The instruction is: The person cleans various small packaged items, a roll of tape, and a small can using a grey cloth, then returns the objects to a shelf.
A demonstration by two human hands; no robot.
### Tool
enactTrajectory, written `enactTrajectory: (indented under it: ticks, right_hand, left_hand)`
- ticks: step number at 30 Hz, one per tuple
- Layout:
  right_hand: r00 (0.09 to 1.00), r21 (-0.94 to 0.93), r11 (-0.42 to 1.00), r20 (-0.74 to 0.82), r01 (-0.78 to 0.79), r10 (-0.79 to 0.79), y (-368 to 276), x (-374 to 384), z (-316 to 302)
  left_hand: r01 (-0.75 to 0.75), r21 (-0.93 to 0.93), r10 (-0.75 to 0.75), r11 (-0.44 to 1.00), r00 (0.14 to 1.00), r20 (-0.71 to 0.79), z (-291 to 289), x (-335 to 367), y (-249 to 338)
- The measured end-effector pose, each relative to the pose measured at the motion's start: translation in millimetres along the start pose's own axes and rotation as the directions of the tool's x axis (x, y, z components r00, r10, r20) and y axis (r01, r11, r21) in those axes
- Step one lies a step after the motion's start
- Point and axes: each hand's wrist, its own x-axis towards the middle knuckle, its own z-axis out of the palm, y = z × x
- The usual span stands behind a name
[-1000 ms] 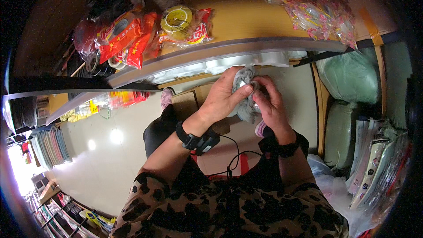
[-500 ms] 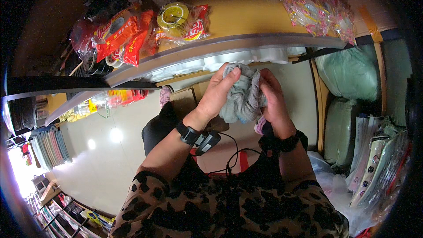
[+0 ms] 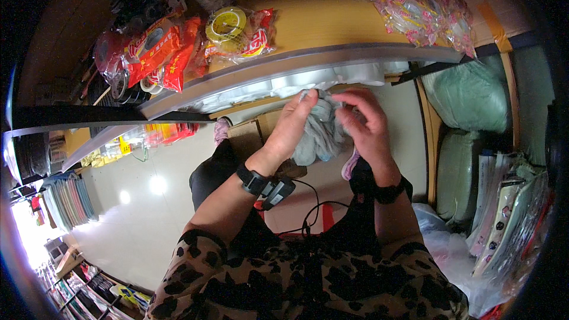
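we are holding a soft grey cloth point(image 3: 320, 133), crumpled into loose folds and hanging in front of us, just beside the shelf's front edge; our left hand point(image 3: 287, 133) is pinching its upper end between thumb and fingers; our right hand point(image 3: 368, 124) is blurring at the other side, its fingers parted and curving, and we are not managing to tell whether their tips are gripping the cloth; on the wooden shelf point(image 3: 314, 18), red packets point(image 3: 155, 47) are wrapping rolls of tape, and a yellow roll point(image 3: 226, 26) is sitting in a clear and red wrapper; to our right, a big green bag point(image 3: 468, 98) is bulging, its contents staying unclear; below, a pale shiny floor point(image 3: 130, 219) is reflecting bright spots of light.
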Motion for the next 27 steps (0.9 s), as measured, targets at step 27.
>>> enactTrajectory:
  ticks: [27]
  right_hand:
    - [0.961,0.436,0.88,-0.103,-0.189,0.257,-17.7,40.9,12.4]
  left_hand:
    - [0.075,-0.371,-0.117,0.926,0.989,-0.093,-17.5,-8.3,19.6]
